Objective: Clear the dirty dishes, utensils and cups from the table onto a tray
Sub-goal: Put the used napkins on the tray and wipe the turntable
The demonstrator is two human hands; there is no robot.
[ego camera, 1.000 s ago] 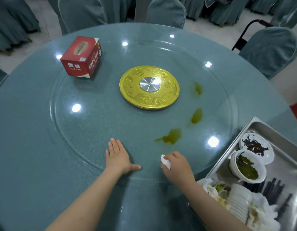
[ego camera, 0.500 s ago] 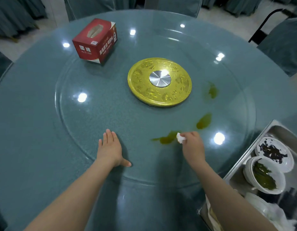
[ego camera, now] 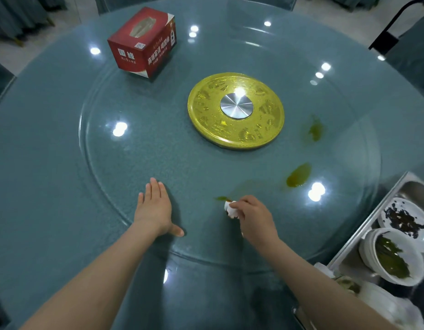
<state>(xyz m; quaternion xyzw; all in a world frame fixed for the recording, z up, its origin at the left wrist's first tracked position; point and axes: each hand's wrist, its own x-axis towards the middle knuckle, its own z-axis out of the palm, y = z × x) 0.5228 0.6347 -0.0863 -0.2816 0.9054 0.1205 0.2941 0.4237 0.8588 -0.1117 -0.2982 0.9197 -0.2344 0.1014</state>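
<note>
Glassy teal round worktop [ego camera: 51, 163] is showing green spills; right hand [ego camera: 255, 217] is pinching a crumpled white tissue [ego camera: 231, 209], left hand [ego camera: 153, 207] is resting flat. Dirty white bowls [ego camera: 394, 258] are sitting in the steel tray [ego camera: 363, 225], near right. Wiping inward seems best.

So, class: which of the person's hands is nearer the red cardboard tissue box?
Left. The left hand lies flat on the glass, below the red cardboard tissue box; the right hand, pinching a white tissue, sits farther right.
</note>
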